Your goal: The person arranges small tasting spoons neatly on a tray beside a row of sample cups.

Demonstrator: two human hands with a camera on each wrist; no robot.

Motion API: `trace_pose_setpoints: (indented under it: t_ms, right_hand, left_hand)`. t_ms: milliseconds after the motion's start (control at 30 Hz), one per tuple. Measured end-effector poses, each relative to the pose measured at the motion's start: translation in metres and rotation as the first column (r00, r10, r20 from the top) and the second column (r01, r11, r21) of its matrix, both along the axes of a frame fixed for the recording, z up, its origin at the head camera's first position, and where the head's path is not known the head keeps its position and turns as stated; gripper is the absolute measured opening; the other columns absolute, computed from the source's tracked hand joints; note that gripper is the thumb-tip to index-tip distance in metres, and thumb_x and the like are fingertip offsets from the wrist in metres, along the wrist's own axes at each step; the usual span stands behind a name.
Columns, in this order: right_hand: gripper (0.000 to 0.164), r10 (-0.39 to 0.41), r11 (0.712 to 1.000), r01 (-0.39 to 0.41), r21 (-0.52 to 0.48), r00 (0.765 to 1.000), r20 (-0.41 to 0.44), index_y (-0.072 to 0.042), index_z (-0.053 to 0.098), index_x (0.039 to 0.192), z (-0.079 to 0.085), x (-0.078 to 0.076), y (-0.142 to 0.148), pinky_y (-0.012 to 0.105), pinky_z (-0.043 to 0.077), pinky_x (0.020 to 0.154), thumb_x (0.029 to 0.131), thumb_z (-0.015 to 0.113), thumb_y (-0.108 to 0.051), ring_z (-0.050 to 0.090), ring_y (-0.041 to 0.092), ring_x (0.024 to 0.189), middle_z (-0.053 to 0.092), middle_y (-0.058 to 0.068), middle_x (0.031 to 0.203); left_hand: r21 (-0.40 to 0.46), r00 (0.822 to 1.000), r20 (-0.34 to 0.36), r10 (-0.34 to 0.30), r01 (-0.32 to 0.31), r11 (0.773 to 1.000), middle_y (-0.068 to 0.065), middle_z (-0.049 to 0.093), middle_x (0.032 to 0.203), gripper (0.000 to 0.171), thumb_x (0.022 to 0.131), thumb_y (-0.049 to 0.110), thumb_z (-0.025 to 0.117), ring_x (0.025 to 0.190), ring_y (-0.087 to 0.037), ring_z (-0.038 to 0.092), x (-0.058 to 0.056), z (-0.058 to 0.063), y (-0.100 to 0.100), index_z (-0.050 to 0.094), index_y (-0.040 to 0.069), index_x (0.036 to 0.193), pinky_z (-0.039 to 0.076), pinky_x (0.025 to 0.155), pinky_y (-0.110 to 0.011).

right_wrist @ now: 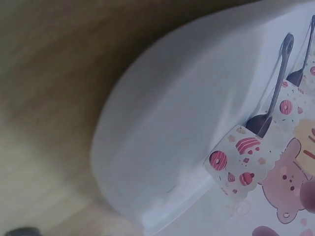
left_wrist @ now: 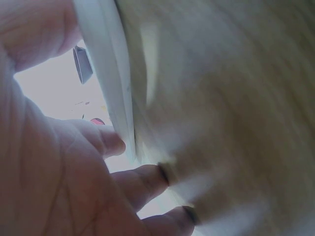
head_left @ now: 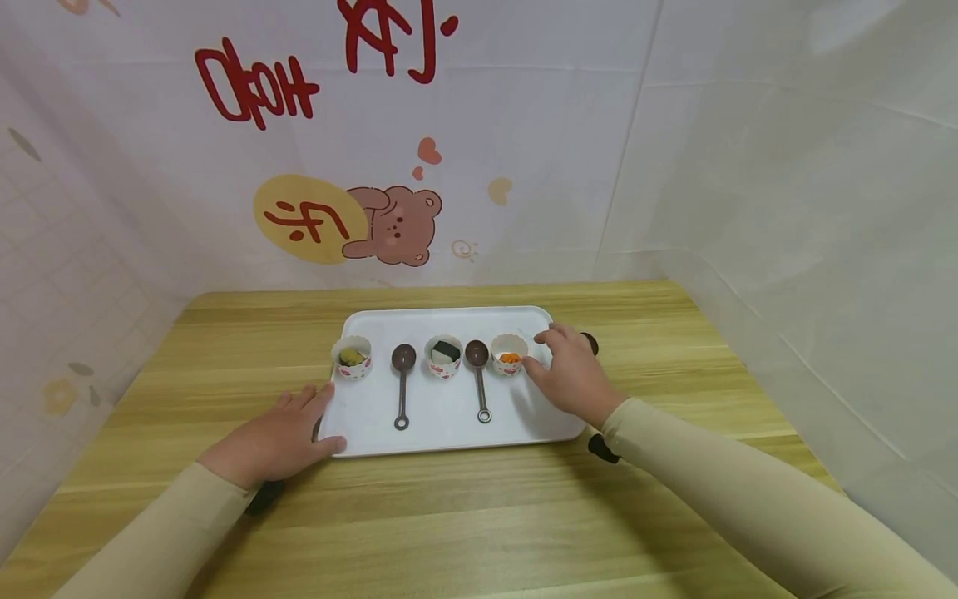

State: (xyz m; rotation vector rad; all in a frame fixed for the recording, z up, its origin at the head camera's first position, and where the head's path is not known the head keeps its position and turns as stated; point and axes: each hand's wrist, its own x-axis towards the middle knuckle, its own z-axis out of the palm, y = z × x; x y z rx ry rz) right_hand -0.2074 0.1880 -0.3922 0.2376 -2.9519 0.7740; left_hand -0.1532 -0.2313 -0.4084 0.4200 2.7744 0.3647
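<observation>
Found tray (head_left: pixel 441 426) near far edge of table (head_left: pixel 464 516), left hand (head_left: pixel 280 434) spread at its left rim, right hand (head_left: pixel 572 372), thumb and fingers apart, beside rightmost cup (head_left: pixel 510 368); could tip cup by snagging it with thumb

I view the tray (head_left: pixel 441 426) on the table (head_left: pixel 449 520): three cups (head_left: pixel 445 370) alternate left to right with two spoons (head_left: pixel 404 358).
</observation>
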Motion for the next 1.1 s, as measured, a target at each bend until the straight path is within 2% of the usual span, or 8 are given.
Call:
trace_pose_setpoints:
  t_ms: [233,467,767,1100]
  right_hand:
    - [0.059,0.041,0.996,-0.042,0.073,0.999,0.011,0.001,0.056,0.148,0.002,-0.001,0.007,0.063,0.026,0.127,0.104,0.062,-0.037,0.03,0.051,0.156,0.038,0.03,0.165]
    - [0.072,0.042,0.992,-0.047,0.114,0.998,0.047,0.0,0.041,0.16,0.004,-0.001,0.013,0.064,0.014,0.13,0.105,0.06,-0.043,0.019,0.056,0.158,0.023,0.032,0.17]
    - [0.079,0.045,0.987,-0.049,0.155,0.998,0.032,-0.004,0.037,0.163,0.001,-0.003,0.02,0.071,0.011,0.127,0.104,0.058,-0.052,0.014,0.061,0.157,0.02,0.033,0.171]
    - [0.088,0.031,0.98,-0.046,0.192,0.996,0.08,-0.008,0.03,0.167,0.002,-0.003,0.027,0.074,0.006,0.125,0.102,0.056,-0.062,0.007,0.061,0.158,0.011,0.032,0.173]
  left_hand:
    - [0.004,1.0,-0.002,-0.002,0.002,1.0,-0.043,0.026,0.163,0.101,0.098,0.062,0.063,0.145,-0.072,0.022,0.0,-0.001,-0.001,0.027,-0.006,0.163,0.035,0.111,-0.078]
    - [-0.004,1.0,-0.007,-0.002,0.002,1.0,-0.042,0.027,0.163,0.1,0.098,0.062,0.063,0.146,-0.071,0.023,0.0,-0.001,-0.001,0.027,-0.006,0.163,0.036,0.111,-0.077]
    - [0.006,1.0,-0.012,-0.006,0.006,1.0,-0.043,0.027,0.162,0.099,0.099,0.061,0.063,0.145,-0.072,0.024,0.001,0.0,0.0,0.028,-0.006,0.163,0.036,0.11,-0.077]
    - [0.007,1.0,-0.008,-0.001,0.001,1.0,-0.044,0.028,0.161,0.098,0.099,0.059,0.064,0.144,-0.073,0.025,0.001,0.001,0.0,0.029,-0.007,0.162,0.035,0.111,-0.078]
